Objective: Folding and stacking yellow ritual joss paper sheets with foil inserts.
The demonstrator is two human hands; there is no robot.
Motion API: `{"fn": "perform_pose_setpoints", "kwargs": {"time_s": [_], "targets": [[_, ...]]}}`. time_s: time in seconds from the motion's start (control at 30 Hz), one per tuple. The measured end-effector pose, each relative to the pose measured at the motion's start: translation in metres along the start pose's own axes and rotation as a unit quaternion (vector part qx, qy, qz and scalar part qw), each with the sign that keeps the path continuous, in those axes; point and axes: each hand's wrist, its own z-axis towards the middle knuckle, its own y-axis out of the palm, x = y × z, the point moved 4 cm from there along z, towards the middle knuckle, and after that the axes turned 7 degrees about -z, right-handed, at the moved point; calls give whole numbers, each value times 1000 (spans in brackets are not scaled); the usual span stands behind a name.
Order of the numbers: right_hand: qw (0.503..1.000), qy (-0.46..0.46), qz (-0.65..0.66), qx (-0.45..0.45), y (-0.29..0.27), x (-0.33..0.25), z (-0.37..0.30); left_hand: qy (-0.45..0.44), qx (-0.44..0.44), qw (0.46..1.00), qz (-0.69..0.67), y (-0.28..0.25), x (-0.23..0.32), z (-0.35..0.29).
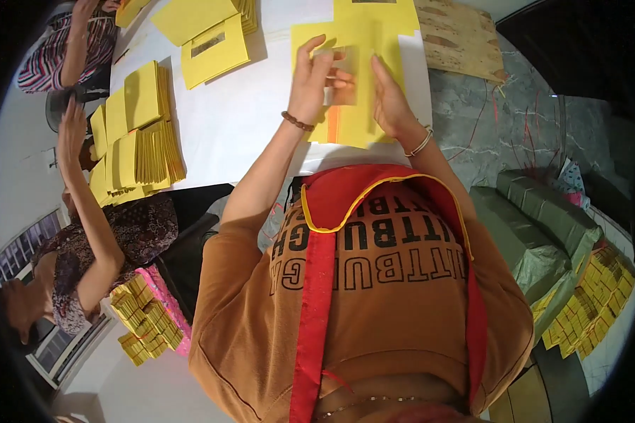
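Note:
On the white table in front of me lies a yellow paper sheet (317, 134) with an orange strip near its lower edge. A yellow paper piece (363, 70) stands raised above it, blurred, with a see-through window. My left hand (314, 84), wearing a brown bead bracelet, is closed at that piece's left side, with some fingertips showing blurred through the window. My right hand (394, 104) has its fingers stretched out along the piece's right side, palm turned inward. Its wrist carries a pale bangle.
Yellow windowed folders (215, 53) and a fanned yellow stack (137, 144) lie on the table's left. Two people work beside it, one raising a hand (72, 130). Bundled yellow papers (148, 321) fill a pink-edged container; more bundles (593, 299) stand right, near green wrapped packs (525, 225).

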Motion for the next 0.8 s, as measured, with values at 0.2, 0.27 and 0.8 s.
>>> {"fn": "perform_pose_setpoints", "kwargs": {"time_s": [0.2,0.27,0.8], "targets": [[997,-55,-30,-39,-3,3,7,-29,-40,997,-64,-2,-19,-7],[991,-99,-65,62,-11,3,6,7,-55,998,-39,-12,-5,-8],[989,-13,108,-104,-28,-22,-9,72,-17,995,73,-20,28,-12]]}}
